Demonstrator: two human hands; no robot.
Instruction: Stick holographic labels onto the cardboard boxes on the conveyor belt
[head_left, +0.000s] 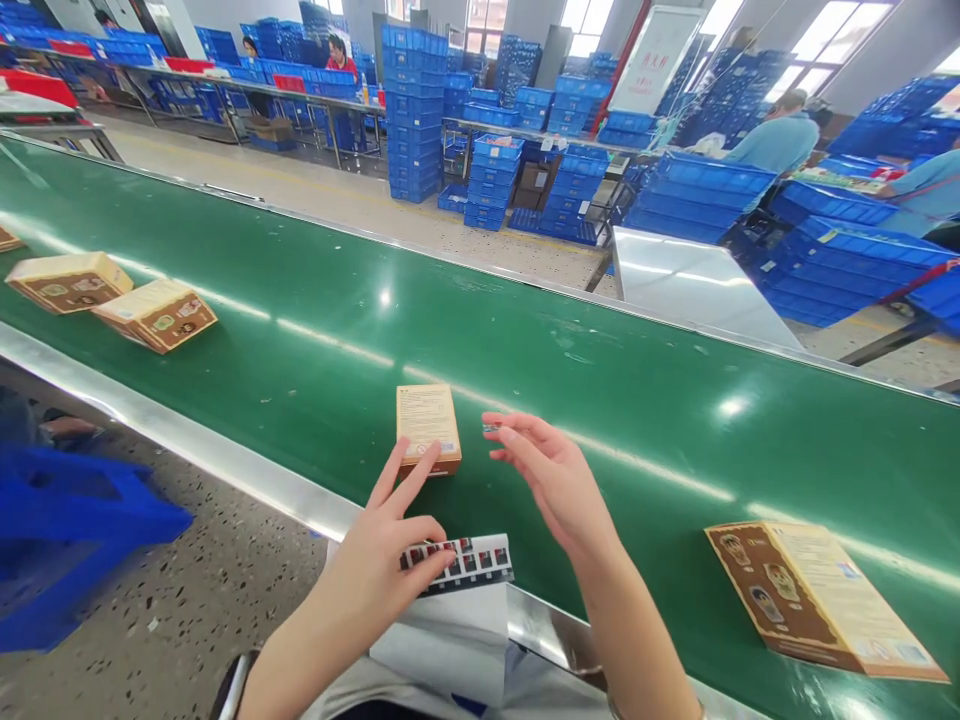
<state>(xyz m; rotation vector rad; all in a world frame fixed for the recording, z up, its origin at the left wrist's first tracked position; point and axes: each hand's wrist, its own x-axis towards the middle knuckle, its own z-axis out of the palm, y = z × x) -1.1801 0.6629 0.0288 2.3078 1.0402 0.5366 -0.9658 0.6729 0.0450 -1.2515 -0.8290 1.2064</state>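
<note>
A small cream and brown box [426, 412] lies on the green conveyor belt in front of me. Two stretched fingers of my left hand [397, 530] rest on its near end. The same hand pinches a sticker sheet [480, 562] with rows of small dark and red labels between thumb and finger, above the belt's near edge. To the right of the box, my right hand [551, 470] is raised over the belt. Its thumb and fingertips are closed on a small shiny sticker [492, 428], apart from the box.
Two similar boxes [161, 312] lie close together on the belt at left, and a larger-looking one [817, 595] at near right. A metal rail [300, 500] edges the belt. Beyond stand stacked blue crates [414, 115] and seated people [780, 140]. A blue crate [82, 540] is at lower left.
</note>
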